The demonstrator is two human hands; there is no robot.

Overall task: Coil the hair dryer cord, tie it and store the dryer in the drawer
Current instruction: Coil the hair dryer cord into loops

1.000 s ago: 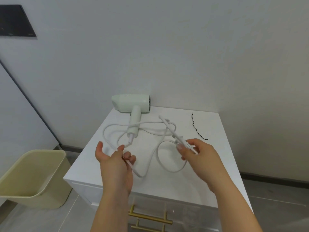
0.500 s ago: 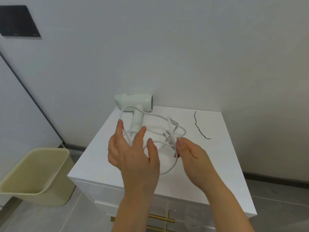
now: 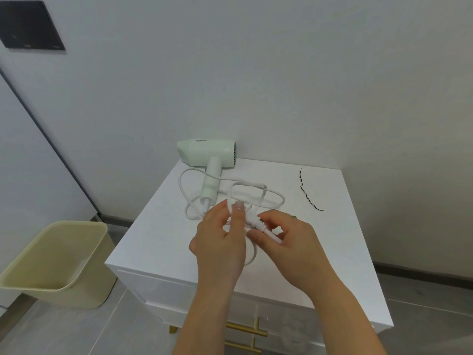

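A: Dryer (image 3: pixel 208 152) is lying at the far left of the white desk (image 3: pixel 358 247), pale green, handle pointing near, nozzle aiming left. Is anything getting lost from view?

B: The white cord (image 3: pixel 256 187) is looping from the handle across the desk, then disappearing behind the hands. The plug end is showing only as a ribbed sleeve between the fingers.

A: And the grips?

B: The left hand (image 3: pixel 220 242) is pinching cord strands between thumb and fingers; the right hand (image 3: pixel 289 242) is closing round the ribbed plug end.

A: The drawer?

B: Only gold handles (image 3: pixel 245 334) are peeking out at the near edge. A thin black tie (image 3: pixel 305 192) is lying far right, and a beige bin (image 3: pixel 56 262) is standing on the floor, left.
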